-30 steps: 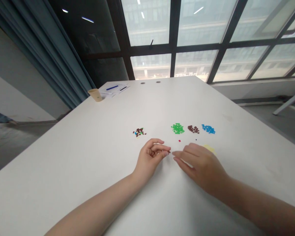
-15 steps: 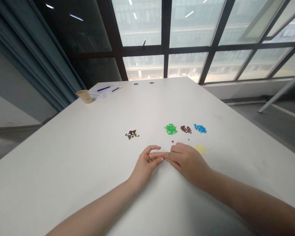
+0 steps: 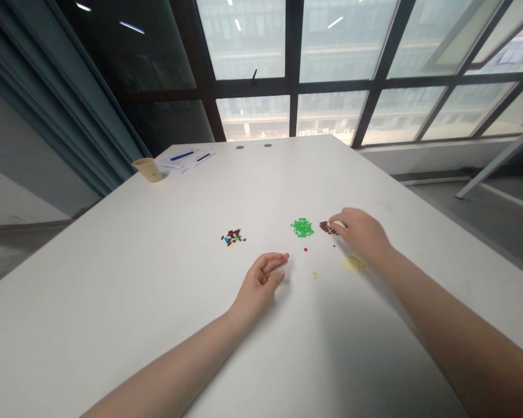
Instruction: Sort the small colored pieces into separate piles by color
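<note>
My left hand [image 3: 261, 281] hovers over the white table with thumb and fingers apart and nothing visible between them. At the brown pile of tiny flat pieces [image 3: 325, 227], my right hand [image 3: 364, 232] has its thumb and index fingertips drawn together in a pinch. Whatever sits between those tips is too small to make out. Left of it is a green pile of pieces [image 3: 302, 227]. Nearer the wrist lies a yellow pile [image 3: 354, 263]. A few small yellow pieces [image 3: 315, 274] rest between my hands, below a single red piece [image 3: 305, 249]. The right hand hides the blue pile.
A mixed, mostly brown cluster of pieces [image 3: 233, 237] lies left of centre. One tiny dark piece [image 3: 334, 246] is below the brown pile. At the far left stand a paper cup [image 3: 148, 170] and papers [image 3: 187, 162] with a blue pen [image 3: 182, 156].
My hands have come apart. The right one has moved away and to the right onto the brown pile, covering the blue pile and exposing small yellow pieces. My left hand has stayed nearly in place.
</note>
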